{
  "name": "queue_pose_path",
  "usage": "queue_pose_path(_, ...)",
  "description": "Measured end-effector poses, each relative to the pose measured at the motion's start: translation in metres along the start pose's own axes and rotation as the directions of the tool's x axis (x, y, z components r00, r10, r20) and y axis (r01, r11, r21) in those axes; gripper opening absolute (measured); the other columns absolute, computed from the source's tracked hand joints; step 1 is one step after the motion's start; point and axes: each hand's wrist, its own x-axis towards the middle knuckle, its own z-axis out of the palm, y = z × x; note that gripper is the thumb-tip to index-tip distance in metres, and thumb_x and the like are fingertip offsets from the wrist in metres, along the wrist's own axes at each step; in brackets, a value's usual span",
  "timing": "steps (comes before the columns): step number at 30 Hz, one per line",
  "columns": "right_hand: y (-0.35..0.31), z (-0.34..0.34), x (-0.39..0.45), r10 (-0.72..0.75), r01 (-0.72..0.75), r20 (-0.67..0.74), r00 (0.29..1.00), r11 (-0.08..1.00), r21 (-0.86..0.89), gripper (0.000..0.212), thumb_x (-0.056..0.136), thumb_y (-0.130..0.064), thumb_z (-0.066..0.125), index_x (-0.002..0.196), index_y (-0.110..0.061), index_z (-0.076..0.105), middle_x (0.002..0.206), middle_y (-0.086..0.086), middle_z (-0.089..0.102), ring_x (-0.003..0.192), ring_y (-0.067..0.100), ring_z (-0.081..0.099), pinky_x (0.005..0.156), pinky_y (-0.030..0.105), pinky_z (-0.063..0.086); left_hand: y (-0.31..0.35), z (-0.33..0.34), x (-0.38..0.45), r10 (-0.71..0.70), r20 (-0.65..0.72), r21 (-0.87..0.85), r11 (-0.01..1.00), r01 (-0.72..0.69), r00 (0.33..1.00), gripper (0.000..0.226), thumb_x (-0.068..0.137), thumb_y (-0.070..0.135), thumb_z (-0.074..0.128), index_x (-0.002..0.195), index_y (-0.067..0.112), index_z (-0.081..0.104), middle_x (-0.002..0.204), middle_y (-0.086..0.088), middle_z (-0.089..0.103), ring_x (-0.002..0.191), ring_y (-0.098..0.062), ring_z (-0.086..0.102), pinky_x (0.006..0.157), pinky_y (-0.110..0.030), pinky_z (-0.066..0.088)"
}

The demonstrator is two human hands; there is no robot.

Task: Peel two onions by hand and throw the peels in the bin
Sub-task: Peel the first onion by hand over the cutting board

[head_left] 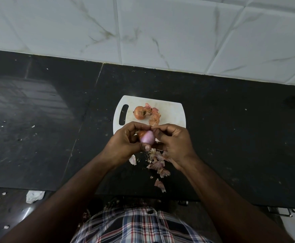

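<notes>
A partly peeled onion (147, 137), pale purple with a patch of brown skin on its left side, sits between both hands above the near edge of the white cutting board (171, 111). My left hand (125, 142) grips it with the thumb under it. My right hand (173, 141) pinches at its top right side with curled fingers. A second onion (139, 112), still in brown skin, lies on the board with loose peels (154, 116) beside it. More peels (158, 163) are scattered on the black counter below my hands.
The black stone counter (46, 111) runs left to right, backed by a white marble-tiled wall (160, 32). A white scrap (34, 196) lies near the counter's front edge at left. A metal handle (286, 212) shows at lower right. No bin is in view.
</notes>
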Motion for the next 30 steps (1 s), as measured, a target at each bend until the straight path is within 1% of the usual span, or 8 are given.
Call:
queue_pose_path(4,0.000,-0.001,-0.002,0.010,0.001,0.091,0.996,0.992,-0.123,0.013,0.089,-0.015,0.072,0.102,-0.013,0.073,0.098,0.007,0.076,0.096,0.025,0.073,0.083,0.046,0.061,-0.002,0.002,-0.001,-0.007,-0.010,0.054,0.998,0.008,1.000,0.061,0.071,-0.010,0.080,0.124,0.008,0.057,0.119,-0.007,0.070,0.106,-0.023,0.071,0.086,-0.032,0.059)
queue_pose_path(6,0.001,0.001,-0.003,0.000,0.014,0.075,0.997,0.983,-0.182,0.022,0.083,-0.013,0.078,0.105,-0.014,0.074,0.098,0.004,0.077,0.096,0.021,0.073,0.086,0.042,0.060,-0.001,0.002,0.000,-0.003,-0.013,0.117,0.993,0.005,1.000,0.062,0.073,-0.010,0.080,0.127,0.009,0.056,0.120,-0.005,0.070,0.106,-0.020,0.072,0.086,-0.032,0.059)
queue_pose_path(9,-0.003,0.003,-0.003,0.052,-0.050,0.038,0.998,0.998,-0.044,0.022,0.082,0.001,0.074,0.104,-0.004,0.073,0.099,0.015,0.076,0.094,0.029,0.074,0.081,0.041,0.061,-0.001,0.002,0.000,0.000,-0.017,0.127,0.992,0.002,1.000,0.062,0.073,-0.013,0.079,0.127,0.008,0.058,0.118,-0.008,0.071,0.105,-0.021,0.072,0.086,-0.032,0.059)
queue_pose_path(13,-0.004,0.001,-0.004,0.055,-0.057,0.034,0.998,0.996,0.066,0.016,0.088,0.003,0.065,0.102,0.000,0.073,0.101,0.019,0.074,0.095,0.032,0.073,0.079,0.043,0.062,-0.003,0.002,0.000,-0.001,-0.018,0.050,0.999,0.002,1.000,0.066,0.070,-0.016,0.079,0.129,0.006,0.057,0.119,-0.011,0.071,0.107,-0.025,0.071,0.084,-0.030,0.059)
queue_pose_path(16,-0.002,0.003,-0.008,0.004,-0.007,0.038,0.999,0.996,0.088,0.018,0.091,0.002,0.062,0.104,-0.005,0.073,0.105,0.014,0.075,0.101,0.028,0.072,0.083,0.041,0.061,-0.002,0.003,0.000,-0.014,-0.020,-0.025,1.000,0.013,1.000,0.070,0.066,-0.006,0.080,0.130,0.012,0.057,0.121,-0.012,0.070,0.107,-0.026,0.070,0.086,-0.033,0.060)
queue_pose_path(23,-0.002,0.004,-0.013,-0.058,0.052,0.041,0.998,0.991,0.122,0.019,0.088,0.000,0.066,0.105,-0.005,0.073,0.106,0.014,0.075,0.103,0.029,0.072,0.088,0.042,0.059,-0.004,0.005,-0.008,-0.008,0.050,-0.351,0.936,0.025,0.999,0.058,0.082,-0.002,0.067,0.138,0.007,0.055,0.130,-0.016,0.066,0.117,-0.026,0.065,0.094,-0.033,0.055)
queue_pose_path(26,-0.003,0.005,-0.015,-0.109,0.105,0.036,0.993,0.989,0.101,0.020,0.087,0.003,0.066,0.105,-0.005,0.073,0.105,0.013,0.075,0.103,0.027,0.072,0.086,0.036,0.059,0.000,0.005,-0.008,-0.012,0.026,-0.391,0.920,0.021,1.000,0.049,0.088,-0.007,0.059,0.135,0.005,0.057,0.129,-0.017,0.067,0.117,-0.027,0.065,0.093,-0.033,0.056)
queue_pose_path(30,0.001,0.007,-0.016,-0.194,0.191,0.044,0.980,0.980,0.056,0.021,0.087,0.002,0.068,0.103,-0.008,0.074,0.108,0.012,0.075,0.107,0.026,0.071,0.089,0.036,0.057,0.004,0.007,-0.009,-0.025,-0.067,-0.369,0.929,-0.002,0.997,0.041,0.088,0.001,0.054,0.128,0.000,0.062,0.123,-0.019,0.070,0.110,-0.029,0.069,0.086,-0.034,0.059)
